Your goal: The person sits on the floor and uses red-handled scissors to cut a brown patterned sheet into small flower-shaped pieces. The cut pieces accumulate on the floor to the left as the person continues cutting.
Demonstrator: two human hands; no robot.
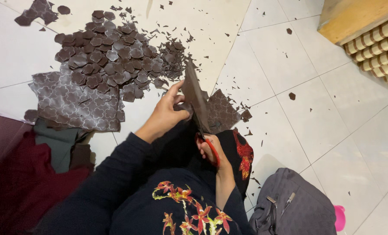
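At frame centre, left hand (165,114) pinches a brown patterned fabric strip (194,93) upright, feeding it to red-handled scissors (207,141) gripped by right hand (211,152); cut pieces (111,56) heaped upper left on the floor (333,109).

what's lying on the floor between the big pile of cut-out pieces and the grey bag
In the head view, between the pile of cut-out pieces and the grey bag lie the patterned brown strip, both hands, and the red-handled scissors.

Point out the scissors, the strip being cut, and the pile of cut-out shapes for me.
scissors (212,150): head view, on the red handle.
strip (194,89): head view, on its upper middle.
pile of cut-out shapes (115,56): head view, on the heap's centre.
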